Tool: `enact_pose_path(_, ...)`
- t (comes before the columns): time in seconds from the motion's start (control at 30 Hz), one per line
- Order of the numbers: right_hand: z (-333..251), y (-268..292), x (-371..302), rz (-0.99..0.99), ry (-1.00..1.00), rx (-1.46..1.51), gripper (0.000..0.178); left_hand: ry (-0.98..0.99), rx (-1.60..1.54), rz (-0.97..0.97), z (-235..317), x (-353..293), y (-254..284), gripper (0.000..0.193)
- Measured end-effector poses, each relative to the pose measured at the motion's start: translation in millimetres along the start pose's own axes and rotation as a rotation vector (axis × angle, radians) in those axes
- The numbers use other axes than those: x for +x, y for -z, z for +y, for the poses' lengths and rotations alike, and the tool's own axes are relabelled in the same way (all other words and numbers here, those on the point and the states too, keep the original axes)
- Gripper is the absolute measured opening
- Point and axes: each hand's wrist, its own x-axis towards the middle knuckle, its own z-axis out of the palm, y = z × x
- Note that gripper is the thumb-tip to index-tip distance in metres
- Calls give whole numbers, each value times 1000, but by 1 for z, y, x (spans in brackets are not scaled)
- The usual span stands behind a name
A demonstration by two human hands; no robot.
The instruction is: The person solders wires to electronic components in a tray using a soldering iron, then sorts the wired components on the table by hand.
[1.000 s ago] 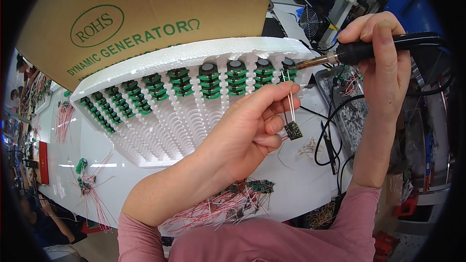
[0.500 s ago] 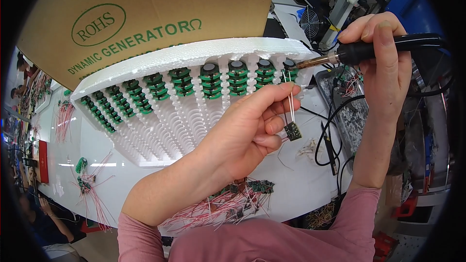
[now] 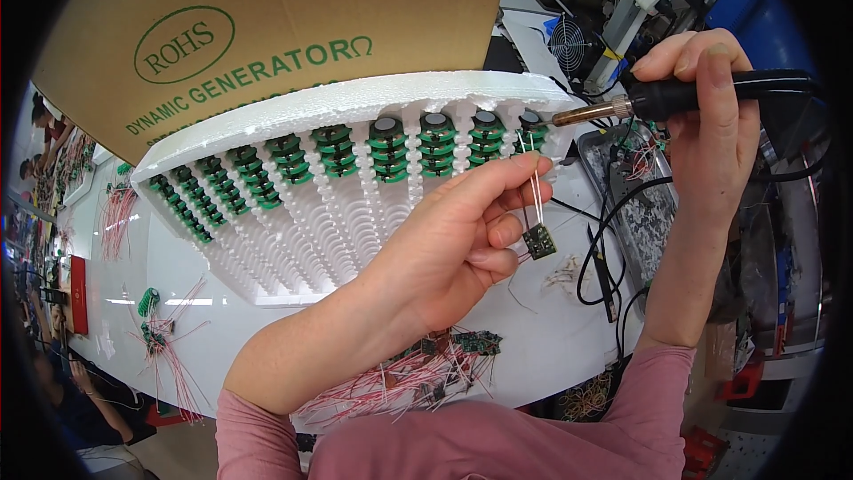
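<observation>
Your left hand (image 3: 466, 231) pinches the thin white wires (image 3: 538, 197) between thumb and index finger, its other fingers curled in. From their lower ends hangs a small square green circuit board (image 3: 539, 242), at four o'clock of the pinch; the wires' long axis runs from just before twelve o'clock down to nearly six. Your right hand (image 3: 711, 124) is closed around the black-handled soldering iron (image 3: 657, 100), whose long axis lies almost level, brass-coloured tip pointing to nine o'clock, near the upper wire ends; you cannot tell whether they touch. The white foam tray (image 3: 355, 93) sits at ten o'clock of your left hand on the white surface (image 3: 551, 351).
</observation>
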Motion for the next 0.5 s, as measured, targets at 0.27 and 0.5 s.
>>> enact_pose_path(0.27,3,-4,0,-46,-6,34,24,12,-31,24,1,1,0,18)
enact_pose_path(0.5,2,-4,1,-43,-2,25,24,15,-45,14,1,2,0,16)
